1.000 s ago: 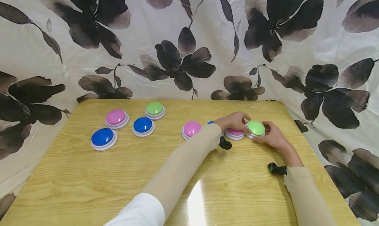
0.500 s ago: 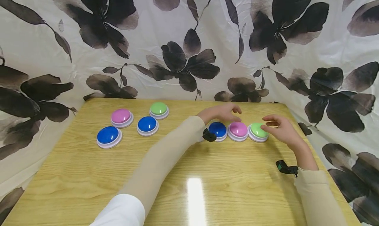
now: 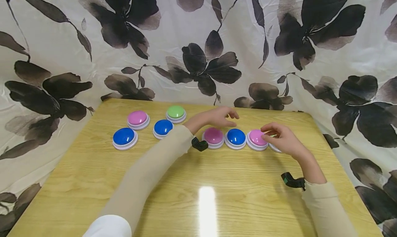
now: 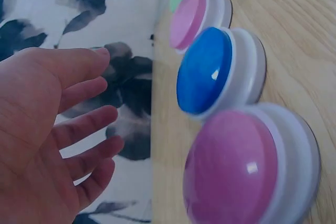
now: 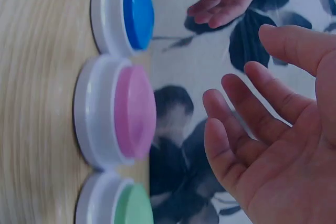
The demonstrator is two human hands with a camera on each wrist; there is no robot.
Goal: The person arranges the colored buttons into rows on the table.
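Domed push buttons on round white bases form a row at the right of the table: a pink button (image 3: 213, 136), a blue button (image 3: 236, 137), a second pink button (image 3: 256, 137) and a green button (image 5: 135, 205). My left hand (image 3: 217, 117) hovers above and behind the left pink one, fingers relaxed, holding nothing. Over the right end of the row hangs my right hand (image 3: 283, 139), loosely bent and holding nothing. It hides most of the green button in the head view. Both wrist views show spread fingers apart from the buttons.
On the left side of the wooden table (image 3: 173, 192) stand more buttons: a pink one (image 3: 138, 118), a blue one (image 3: 124, 137), another blue one (image 3: 162, 127) partly behind my left sleeve, and a green one (image 3: 175, 112). A floral cloth (image 3: 198, 30) hangs behind the table.
Both hands have let go of the green button at the row's right end. My left hand has moved left along the row; the right has lifted and drifted left. The view has turned slightly.
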